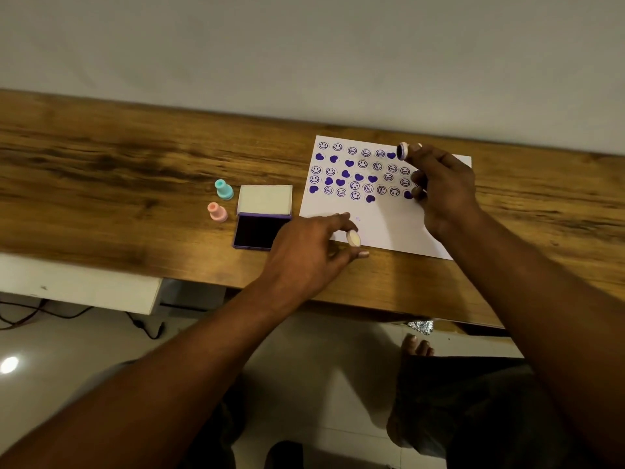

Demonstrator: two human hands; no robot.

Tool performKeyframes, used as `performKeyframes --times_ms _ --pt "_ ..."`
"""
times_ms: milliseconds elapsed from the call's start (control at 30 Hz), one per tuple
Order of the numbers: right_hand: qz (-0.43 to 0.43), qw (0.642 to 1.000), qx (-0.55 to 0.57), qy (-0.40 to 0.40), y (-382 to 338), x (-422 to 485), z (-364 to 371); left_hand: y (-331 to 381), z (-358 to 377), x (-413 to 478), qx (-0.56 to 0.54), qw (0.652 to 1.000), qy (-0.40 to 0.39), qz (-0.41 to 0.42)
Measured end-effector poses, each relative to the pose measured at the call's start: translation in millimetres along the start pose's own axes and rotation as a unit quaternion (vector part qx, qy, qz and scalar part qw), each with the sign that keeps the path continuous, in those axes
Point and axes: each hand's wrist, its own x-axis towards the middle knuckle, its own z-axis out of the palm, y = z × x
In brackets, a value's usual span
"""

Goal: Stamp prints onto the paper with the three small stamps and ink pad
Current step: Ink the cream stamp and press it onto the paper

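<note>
A white paper lies on the wooden table, covered in rows of purple smiley and heart prints. Over the paper's far right part, my right hand pinches a small stamp, tilted so its inked face points left. My left hand rests at the paper's near left corner and holds a small white round cap in its fingertips. The ink pad lies open left of the paper, its pale lid folded back. A teal stamp and a pink stamp stand upright beside it.
The table's far edge meets a plain wall. Its near edge runs just below my left hand. Under the table I see a white shelf, cables on the floor and my own legs and foot.
</note>
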Motion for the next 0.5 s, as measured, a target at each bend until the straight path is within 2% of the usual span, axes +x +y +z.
performKeyframes --times_ms 100,200,267,500 --pt "-0.072 0.994 -0.049 -0.07 0.2 -11.6 7.1 -1.8 -3.7 3.3 -0.034 0.997 0.043 -0.046" --pt "-0.155 0.968 -0.079 -0.179 3.4 -30.4 21.3 -5.0 -9.3 8.1 -0.059 0.992 0.079 -0.077" --pt "-0.18 0.954 -0.097 -0.22 5.0 -40.8 29.7 -7.1 -12.9 10.9 -0.089 0.987 0.093 -0.093" --pt "-0.237 0.926 -0.157 -0.249 12.2 -60.4 40.6 -8.2 -24.5 13.4 -0.13 0.973 0.134 -0.138"
